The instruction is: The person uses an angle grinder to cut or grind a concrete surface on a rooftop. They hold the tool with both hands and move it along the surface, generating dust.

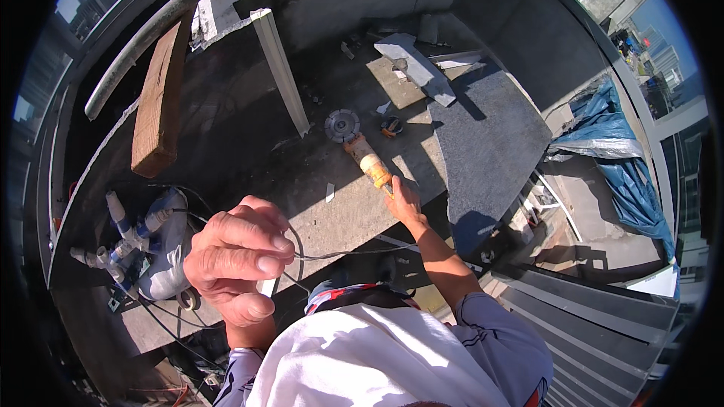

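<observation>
My right hand (404, 202) is wrapped round the rear end of an angle grinder (369, 163), a worn orange-yellow tool. Its segmented cutting disc (342, 126) points away from me, low over the dusty concrete slab (332, 215). Raised close to the camera is my left hand (237, 260), its fingers loosely bent and the thumb apart from them. Nothing shows between them. A dark cable (354, 253) runs behind the left hand toward the right forearm.
Left of me stand a timber beam (160, 105), a metal pipe (162, 26) and a bundle of pipe fittings (136, 237). A pale upright strip (280, 71) rises ahead. Rightward lie a grey stone slab (490, 143), a narrow stone piece (415, 68) and blue sheeting (618, 166).
</observation>
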`<state>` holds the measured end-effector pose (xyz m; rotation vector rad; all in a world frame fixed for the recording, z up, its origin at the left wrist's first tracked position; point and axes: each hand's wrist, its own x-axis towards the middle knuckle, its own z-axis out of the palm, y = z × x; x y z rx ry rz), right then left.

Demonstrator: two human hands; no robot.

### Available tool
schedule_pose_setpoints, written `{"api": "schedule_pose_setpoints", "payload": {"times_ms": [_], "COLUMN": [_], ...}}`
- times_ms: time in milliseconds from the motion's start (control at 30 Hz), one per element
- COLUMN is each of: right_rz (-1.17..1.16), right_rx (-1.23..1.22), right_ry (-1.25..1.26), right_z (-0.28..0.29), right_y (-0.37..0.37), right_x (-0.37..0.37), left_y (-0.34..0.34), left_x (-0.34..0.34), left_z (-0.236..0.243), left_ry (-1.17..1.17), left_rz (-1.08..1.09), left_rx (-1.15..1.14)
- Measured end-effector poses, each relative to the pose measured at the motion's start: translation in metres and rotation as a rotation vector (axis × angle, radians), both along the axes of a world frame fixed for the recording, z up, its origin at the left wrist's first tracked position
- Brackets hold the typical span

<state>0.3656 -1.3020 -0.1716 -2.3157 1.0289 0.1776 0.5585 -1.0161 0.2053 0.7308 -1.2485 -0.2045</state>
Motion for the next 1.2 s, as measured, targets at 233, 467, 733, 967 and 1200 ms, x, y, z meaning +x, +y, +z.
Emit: {"api": "schedule_pose_setpoints", "payload": {"times_ms": [233, 467, 733, 967, 1200], "right_rz": [-0.025, -0.186, 1.329, 1.543, 1.468], "right_rx": [-0.3, 0.153, 0.275, 0.17, 0.164], "right_ry": [-0.129, -0.722, -1.634, -1.368, -1.456], "right_z": [-0.053, 0.088, 0.472, 0.482, 0.471], "right_y": [-0.011, -0.007, 0.076, 0.079, 0.079], "right_x": [-0.039, -0.012, -0.133, -0.164, -0.169], "left_y": [0.002, -0.024, -0.064, -0.077, -0.07], "left_x": [-0.048, -0.101, -0.124, -0.138, -0.114], "left_z": [0.057, 0.048, 0.057, 0.076, 0.083], "left_ry": [-0.029, 0.049, -0.166, -0.312, -0.557], "left_rz": [-0.524, -0.62, -0.891, -0.892, -0.861], "left_rx": [-0.273, -0.305, -0.31, -0.31, -0.268]}}
